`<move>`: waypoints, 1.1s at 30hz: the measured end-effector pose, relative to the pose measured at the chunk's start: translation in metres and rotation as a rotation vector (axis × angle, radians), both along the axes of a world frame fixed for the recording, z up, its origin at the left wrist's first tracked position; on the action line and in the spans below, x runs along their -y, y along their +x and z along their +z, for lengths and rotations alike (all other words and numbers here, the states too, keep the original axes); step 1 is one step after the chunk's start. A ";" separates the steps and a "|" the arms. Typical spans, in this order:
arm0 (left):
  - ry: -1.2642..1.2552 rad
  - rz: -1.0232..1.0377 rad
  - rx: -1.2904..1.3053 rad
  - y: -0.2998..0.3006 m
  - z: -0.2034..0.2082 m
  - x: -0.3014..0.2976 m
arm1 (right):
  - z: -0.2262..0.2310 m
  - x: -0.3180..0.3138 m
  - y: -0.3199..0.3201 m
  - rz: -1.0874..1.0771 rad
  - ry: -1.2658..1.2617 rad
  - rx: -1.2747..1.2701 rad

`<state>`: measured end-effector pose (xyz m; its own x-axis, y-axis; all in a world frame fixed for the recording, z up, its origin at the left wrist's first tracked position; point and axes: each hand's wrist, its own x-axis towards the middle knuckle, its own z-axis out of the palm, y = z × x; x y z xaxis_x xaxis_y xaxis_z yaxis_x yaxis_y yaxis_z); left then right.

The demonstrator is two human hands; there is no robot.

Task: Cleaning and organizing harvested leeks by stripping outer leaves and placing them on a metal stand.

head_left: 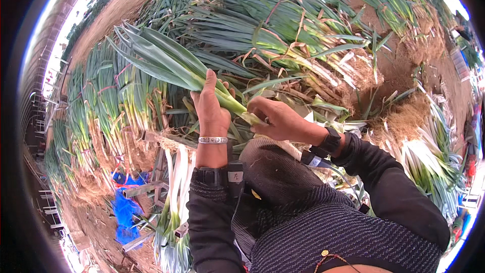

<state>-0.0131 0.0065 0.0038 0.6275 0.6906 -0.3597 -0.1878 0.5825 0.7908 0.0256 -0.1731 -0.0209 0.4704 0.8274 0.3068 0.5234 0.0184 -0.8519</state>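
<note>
A leek [174,62] lies slantwise across the middle, its broad green leaves at the upper left and its pale stalk toward my right hand. My left hand [210,111] is closed round the stalk just below the leaves, thumb on top. Lower down, the curled fingers of my right hand [279,119] pinch the stalk at a loose outer layer; the fingertips are partly hidden. The white lower end [288,149] of the leek passes beneath my right wrist, above my knee.
Bundled leeks [283,25] with brown roots are heaped ahead, with more bundles [116,106] at the left. Cleaned white-stalked leeks [174,192] lie at lower left and others [429,162] at the right. Blue plastic [126,212] and a wooden frame [143,189] are beside my left arm.
</note>
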 end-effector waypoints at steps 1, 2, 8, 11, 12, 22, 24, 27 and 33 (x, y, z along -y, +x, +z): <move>-0.033 -0.010 0.001 0.000 0.003 0.001 | -0.005 0.000 0.001 -0.002 -0.001 0.001; -0.034 -0.010 -0.001 -0.002 0.006 0.002 | -0.005 -0.001 0.002 -0.029 -0.025 0.002; -0.090 -0.155 0.264 -0.022 0.010 -0.011 | -0.008 -0.008 0.006 -0.075 -0.042 -0.278; 0.061 -0.216 0.291 -0.020 0.017 -0.006 | -0.008 -0.007 0.016 -0.124 0.071 -0.269; 0.089 -0.193 0.261 -0.018 0.015 -0.005 | -0.007 -0.007 0.018 -0.157 0.099 -0.300; 0.218 0.208 0.172 -0.016 0.015 -0.020 | 0.012 -0.005 -0.005 -0.149 0.384 0.044; 0.129 0.218 0.181 -0.017 0.013 -0.023 | 0.004 -0.003 -0.007 -0.158 0.307 -0.124; 0.015 0.237 0.202 -0.018 0.013 -0.028 | 0.003 -0.006 -0.007 -0.208 0.227 -0.437; 0.127 0.216 0.274 -0.023 0.020 -0.055 | 0.011 0.035 0.008 0.014 0.077 -0.082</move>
<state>-0.0366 0.0620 0.0241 0.5238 0.8458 -0.1011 -0.5105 0.4067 0.7576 0.0339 -0.2086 -0.0100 0.4853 0.8092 0.3310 0.4511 0.0926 -0.8877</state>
